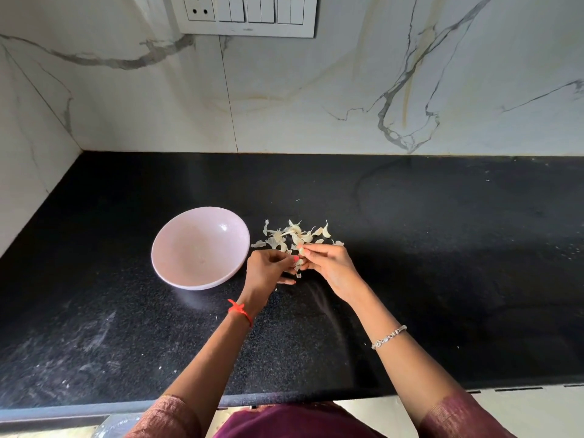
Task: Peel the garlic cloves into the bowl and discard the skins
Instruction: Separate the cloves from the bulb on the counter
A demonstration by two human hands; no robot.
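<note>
A pale pink bowl (177, 267) stands on the black counter, left of my hands, and looks empty. Just right of it lies a loose heap of garlic skins and cloves (294, 235). My right hand (328, 267) pinches a garlic clove (301, 250) at its fingertips, just in front of the heap. My left hand (268, 268) meets it from the left, fingers curled and pinching at the same clove's skin. A bit of skin hangs below the fingers.
The black counter (442, 279) runs wide to the right and toward me, dusted with small white flecks. A marble wall with a switch panel (246, 14) stands behind, and a side wall closes the left corner. The counter's front edge is at my waist.
</note>
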